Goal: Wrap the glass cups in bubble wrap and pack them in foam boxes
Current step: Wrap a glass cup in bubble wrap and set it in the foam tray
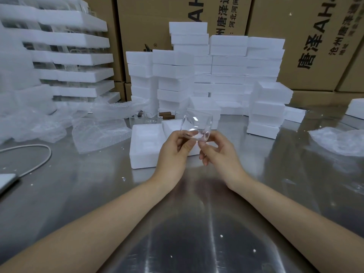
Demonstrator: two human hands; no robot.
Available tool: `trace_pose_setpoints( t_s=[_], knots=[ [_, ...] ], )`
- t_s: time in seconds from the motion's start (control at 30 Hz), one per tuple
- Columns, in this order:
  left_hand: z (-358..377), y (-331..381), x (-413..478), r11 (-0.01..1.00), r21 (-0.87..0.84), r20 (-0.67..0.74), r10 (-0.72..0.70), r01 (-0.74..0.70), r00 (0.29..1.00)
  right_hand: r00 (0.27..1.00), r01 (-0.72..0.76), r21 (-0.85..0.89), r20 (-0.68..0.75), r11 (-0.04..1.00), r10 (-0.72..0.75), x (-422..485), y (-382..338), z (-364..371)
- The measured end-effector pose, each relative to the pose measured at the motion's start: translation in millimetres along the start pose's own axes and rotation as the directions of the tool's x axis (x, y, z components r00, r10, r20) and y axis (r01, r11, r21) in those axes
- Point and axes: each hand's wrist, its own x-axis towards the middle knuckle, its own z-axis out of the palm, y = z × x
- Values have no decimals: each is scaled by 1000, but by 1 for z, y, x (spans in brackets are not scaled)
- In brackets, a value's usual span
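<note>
- Glass, clear and unwrapped: the glass cup is tilted in the air just above the far edge of the open foam box.
- My left hand pinches its base and my right hand pinches the same end. Each grip is closed on the cup by fingertips only.
- I judge a slip likely: smooth glass, a small hold, and the hard steel counter below.
- The bubble wrap lies left of the box. Reaching for it would leave a one-handed hold, the riskiest point.
</note>
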Motion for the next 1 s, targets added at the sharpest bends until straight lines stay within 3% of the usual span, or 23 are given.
trace_pose_setpoints(
  t_s=[0.2, 0.4, 0.6, 0.83, 0.93, 1.0],
  knots=[
    [-3, -1, 0, 1000, 7, -19, 21, -20, 1000, 971, 168, 86, 157, 982, -180, -7, -1, 3],
    [-2, 0, 2, 1000, -27, -92, 6, -9, 996, 948, 291, -78, 157, 953, -277, -9, 0, 4],
    [-3, -3, 4, 996, -93, -96, -19, 10, 995, 947, 290, -71, 164, 954, -276, -11, 0, 5],
    [-5, -2, 4, 995, 61, -94, 79, -74, 992, 946, 304, 13, 114, 953, -303, -8, 3, 6],
    [-4, 2, 1, 961, 236, -60, 164, -146, 985, 980, 184, 182, 38, 966, -194, -2, 1, 3],
    [-3, 6, -2, 960, 219, -33, 185, -174, 982, 997, 74, 315, -6, 946, -76, 3, -2, 0]
  ],
)
